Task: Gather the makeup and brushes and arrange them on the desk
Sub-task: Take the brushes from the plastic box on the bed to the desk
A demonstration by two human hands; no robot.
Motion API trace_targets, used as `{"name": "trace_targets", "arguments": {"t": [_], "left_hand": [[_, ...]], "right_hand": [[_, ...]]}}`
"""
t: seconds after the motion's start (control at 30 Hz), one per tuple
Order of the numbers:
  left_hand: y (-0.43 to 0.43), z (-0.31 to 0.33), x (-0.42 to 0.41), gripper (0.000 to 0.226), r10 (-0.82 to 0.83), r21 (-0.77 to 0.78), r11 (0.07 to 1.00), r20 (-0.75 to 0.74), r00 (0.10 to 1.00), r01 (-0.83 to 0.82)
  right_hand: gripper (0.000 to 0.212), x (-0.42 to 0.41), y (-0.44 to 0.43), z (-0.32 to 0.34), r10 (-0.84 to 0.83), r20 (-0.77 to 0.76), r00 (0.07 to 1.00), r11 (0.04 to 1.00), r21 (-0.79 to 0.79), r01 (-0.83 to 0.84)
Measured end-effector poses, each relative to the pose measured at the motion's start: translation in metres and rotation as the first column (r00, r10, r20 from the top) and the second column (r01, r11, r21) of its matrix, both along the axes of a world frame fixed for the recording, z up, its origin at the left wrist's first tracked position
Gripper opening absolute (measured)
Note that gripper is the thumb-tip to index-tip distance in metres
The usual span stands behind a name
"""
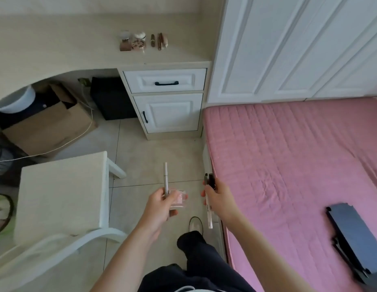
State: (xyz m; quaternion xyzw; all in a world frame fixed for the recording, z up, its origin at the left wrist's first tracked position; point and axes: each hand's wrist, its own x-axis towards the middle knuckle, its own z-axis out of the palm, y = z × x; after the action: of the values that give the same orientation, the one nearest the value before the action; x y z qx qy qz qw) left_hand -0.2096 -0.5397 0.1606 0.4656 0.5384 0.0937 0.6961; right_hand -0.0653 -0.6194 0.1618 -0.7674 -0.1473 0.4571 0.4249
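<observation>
Left hand (160,204) gripping slim pencil (166,175) and pink case (179,199), right hand (220,199) clasping white pencil (209,213) and dark tubes (210,180); best set down beside the row (141,42) near the desk (57,43) right edge

A home bedroom: a bed (288,165) with a pink quilted cover lies below white panelled wardrobe doors (288,49), beside a built-in pale bench (78,43) with a white drawer (165,80), and a chair (61,192) stands on the tiled floor (154,152).
</observation>
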Motion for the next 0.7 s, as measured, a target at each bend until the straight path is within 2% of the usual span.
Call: {"name": "trace_targets", "arguments": {"t": [0.23,0.37,0.53,0.7], "left_hand": [[0.068,-0.002,0.055,0.025,0.111,-0.007,0.994,0.047,0.993,-0.111],[0.102,-0.006,0.075,0.021,0.187,-0.044,0.982,0.085,0.979,-0.184],[0.152,-0.013,0.095,0.017,0.262,-0.039,0.965,0.039,0.964,-0.26],[0.218,-0.01,0.11,0.015,0.237,-0.034,0.971,0.037,0.971,-0.236]], "right_hand": [[0.015,0.063,0.081,-0.004,0.086,0.013,0.996,0.996,0.009,-0.086],[0.013,0.084,0.121,-0.006,0.115,0.027,0.993,0.993,0.012,-0.116],[0.014,0.102,0.173,-0.012,0.137,0.034,0.99,0.99,0.009,-0.138],[0.015,0.116,0.239,-0.011,0.119,0.051,0.992,0.993,0.016,-0.12]]}}
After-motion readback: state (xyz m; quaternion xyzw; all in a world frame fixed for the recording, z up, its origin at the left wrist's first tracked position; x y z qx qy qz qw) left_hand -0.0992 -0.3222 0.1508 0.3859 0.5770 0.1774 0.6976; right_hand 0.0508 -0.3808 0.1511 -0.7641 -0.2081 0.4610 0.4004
